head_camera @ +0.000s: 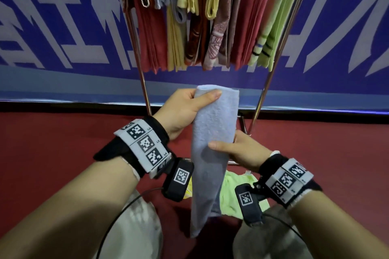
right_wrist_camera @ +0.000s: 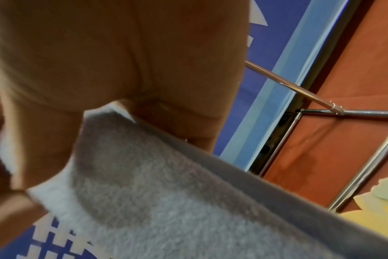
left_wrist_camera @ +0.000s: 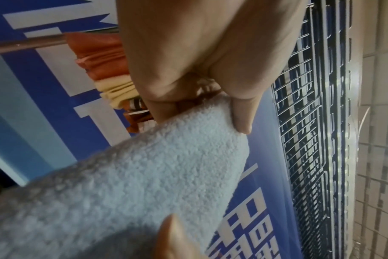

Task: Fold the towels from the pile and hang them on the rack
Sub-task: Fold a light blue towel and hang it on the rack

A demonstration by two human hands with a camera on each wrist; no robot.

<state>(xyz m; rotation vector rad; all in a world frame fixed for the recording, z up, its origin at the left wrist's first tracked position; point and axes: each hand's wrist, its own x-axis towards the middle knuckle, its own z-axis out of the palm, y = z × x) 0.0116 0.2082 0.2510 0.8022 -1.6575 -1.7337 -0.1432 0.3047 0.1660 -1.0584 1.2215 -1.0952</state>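
A pale grey-blue terry towel [head_camera: 212, 143], folded into a long narrow strip, hangs upright in front of the person, held in the air by both hands. The left hand [head_camera: 183, 111] has its grip clamped on the strip's folded top end, thumb laid across the near face and fingers curled behind. The right hand [head_camera: 244, 151] grips lower down at the strip's right edge, its grip closed on the cloth with the thumb pressed flat on the front. The strip's lower end dangles free between the two forearms. Behind it stands a chrome tube rack [head_camera: 145, 88] whose upper part carries a tight row of hung folded towels [head_camera: 210, 17] in red, yellow, pale blue, brown and lime green. On the dark red floor [head_camera: 63, 143], at the rack's foot and partly hidden by the strip, lies a crumpled lime-green towel [head_camera: 233, 191]. A blue banner with white shapes [head_camera: 63, 17] covers the wall beyond.
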